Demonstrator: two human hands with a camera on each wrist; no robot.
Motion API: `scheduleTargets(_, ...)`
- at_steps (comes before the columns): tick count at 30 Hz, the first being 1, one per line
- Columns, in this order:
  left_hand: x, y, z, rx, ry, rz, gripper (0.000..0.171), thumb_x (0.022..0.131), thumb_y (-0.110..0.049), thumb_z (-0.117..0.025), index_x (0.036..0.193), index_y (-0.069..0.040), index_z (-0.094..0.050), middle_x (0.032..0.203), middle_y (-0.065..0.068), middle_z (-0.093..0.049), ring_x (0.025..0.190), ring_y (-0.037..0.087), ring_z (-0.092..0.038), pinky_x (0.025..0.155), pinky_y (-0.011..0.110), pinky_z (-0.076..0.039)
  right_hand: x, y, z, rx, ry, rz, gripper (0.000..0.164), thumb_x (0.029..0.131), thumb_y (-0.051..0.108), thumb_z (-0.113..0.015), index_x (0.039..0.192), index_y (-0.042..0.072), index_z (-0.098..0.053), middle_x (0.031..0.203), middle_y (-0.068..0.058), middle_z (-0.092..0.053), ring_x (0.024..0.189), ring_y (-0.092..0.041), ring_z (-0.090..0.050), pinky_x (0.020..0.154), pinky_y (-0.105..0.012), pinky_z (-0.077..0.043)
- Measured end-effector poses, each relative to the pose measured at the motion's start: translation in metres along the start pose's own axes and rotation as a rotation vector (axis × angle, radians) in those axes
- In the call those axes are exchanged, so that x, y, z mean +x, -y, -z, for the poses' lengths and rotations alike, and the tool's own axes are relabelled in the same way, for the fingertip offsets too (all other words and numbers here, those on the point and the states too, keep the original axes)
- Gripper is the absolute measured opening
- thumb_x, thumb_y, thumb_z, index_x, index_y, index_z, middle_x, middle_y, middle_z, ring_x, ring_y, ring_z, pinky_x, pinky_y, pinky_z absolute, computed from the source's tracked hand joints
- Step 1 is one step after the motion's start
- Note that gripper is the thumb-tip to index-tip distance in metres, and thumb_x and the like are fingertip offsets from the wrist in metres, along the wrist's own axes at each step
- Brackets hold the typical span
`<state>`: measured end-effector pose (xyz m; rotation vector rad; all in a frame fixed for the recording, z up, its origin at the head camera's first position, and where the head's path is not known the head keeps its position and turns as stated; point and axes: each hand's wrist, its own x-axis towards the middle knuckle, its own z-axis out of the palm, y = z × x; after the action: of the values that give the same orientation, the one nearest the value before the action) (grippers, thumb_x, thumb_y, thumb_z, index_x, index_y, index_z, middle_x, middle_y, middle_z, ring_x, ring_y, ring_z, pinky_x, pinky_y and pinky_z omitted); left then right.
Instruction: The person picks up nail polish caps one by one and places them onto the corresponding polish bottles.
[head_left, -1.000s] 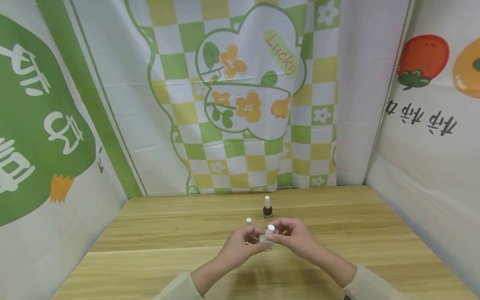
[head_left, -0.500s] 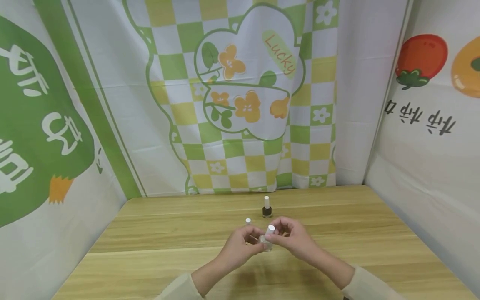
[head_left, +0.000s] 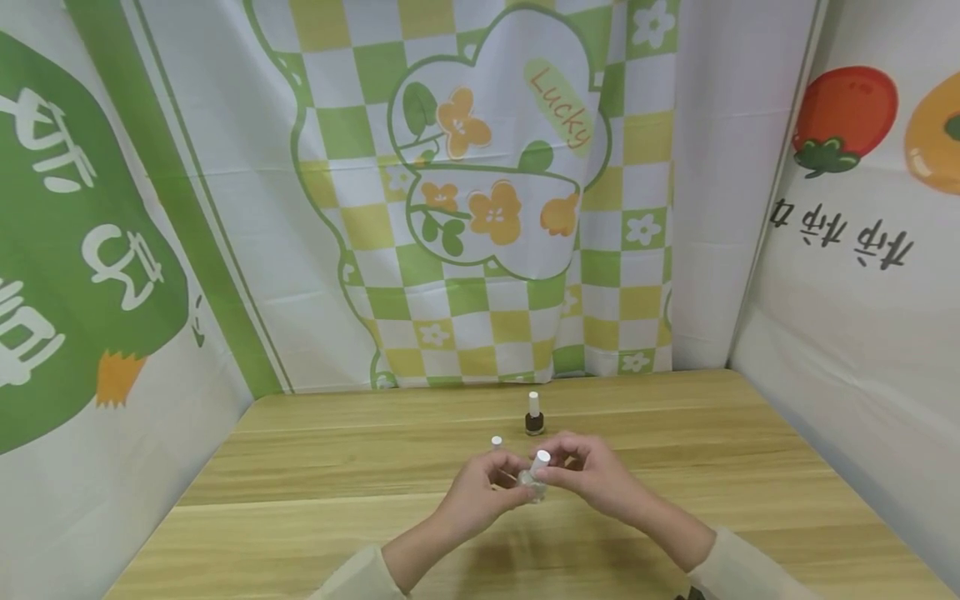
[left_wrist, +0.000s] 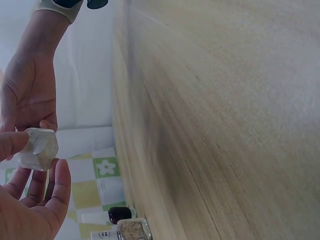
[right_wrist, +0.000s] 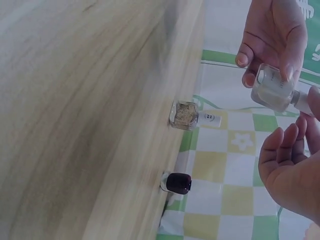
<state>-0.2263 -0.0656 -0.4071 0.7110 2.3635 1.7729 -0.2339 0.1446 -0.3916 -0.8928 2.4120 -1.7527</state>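
Note:
A clear, squarish nail polish bottle [right_wrist: 272, 90] with a whitish content is held above the table, slightly tilted. My left hand [head_left: 480, 492] grips its glass body between thumb and fingers. On its white cap [head_left: 541, 459] my right hand [head_left: 596, 479] has a pinch, thumb and fingers on either side. The cap sits on the bottle's neck in the right wrist view. Behind the hands stands a nail polish bottle with gold-brown flakes [right_wrist: 185, 116]; in the head view only its white cap [head_left: 497, 442] shows above my left hand.
Farther back on the wooden table [head_left: 337, 467] a dark nail polish bottle [head_left: 534, 423] with a white cap stands upright. A green and yellow checked curtain [head_left: 487, 317] hangs at the table's back edge. Printed white cloths hang on the left and right.
Both hands keep their hold on the bottle and its cap. The right hand and wrist shift only very slightly; the other bottles stay in place.

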Motion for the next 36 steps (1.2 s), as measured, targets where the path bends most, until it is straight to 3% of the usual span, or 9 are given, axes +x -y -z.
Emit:
scheduleTargets(13,0.000,-0.002,-0.004,0.054,-0.032,-0.013,0.018,0.085,-0.006,-0.072,0.102,-0.003,-0.066,0.097,0.003,-0.065,0.086,0.021,-0.060,0.067,0.027,-0.053,0.000,-0.001,-0.013,0.035,-0.100,-0.078,0.021,0.085,0.015,-0.076,0.091,0.002,-0.060,0.083,-0.005,-0.058,0.078,-0.018,-0.053,0.064,-0.025,-0.047)
scheduleTargets(25,-0.001,-0.003,0.000,-0.002,-0.035,0.007,0.020,0.085,-0.012,-0.075,0.102,-0.006,-0.067,0.095,0.002,-0.066,0.085,0.018,-0.062,0.068,0.028,-0.055,0.001,-0.001,-0.001,0.011,0.027,0.004,0.026,0.090,0.015,-0.069,0.114,0.005,-0.065,0.094,-0.007,-0.061,0.085,-0.019,-0.055,0.071,-0.028,-0.049)
scheduleTargets(33,-0.004,-0.011,-0.001,0.021,-0.016,0.010,0.019,0.086,-0.008,-0.072,0.103,-0.003,-0.065,0.098,0.005,-0.065,0.087,0.021,-0.061,0.069,0.028,-0.055,0.002,0.000,-0.001,0.011,0.040,0.032,0.020,0.092,0.014,-0.067,0.110,0.005,-0.069,0.099,-0.009,-0.063,0.087,-0.020,-0.056,0.073,-0.030,-0.051)
scheduleTargets(36,-0.001,-0.003,-0.001,0.009,-0.010,0.006,0.020,0.086,-0.010,-0.073,0.104,-0.005,-0.065,0.100,0.003,-0.065,0.087,0.020,-0.061,0.069,0.028,-0.055,0.001,-0.001,-0.002,-0.003,0.011,0.017,0.017,0.090,0.015,-0.069,0.104,0.006,-0.069,0.095,-0.007,-0.062,0.086,-0.020,-0.056,0.073,-0.030,-0.050)
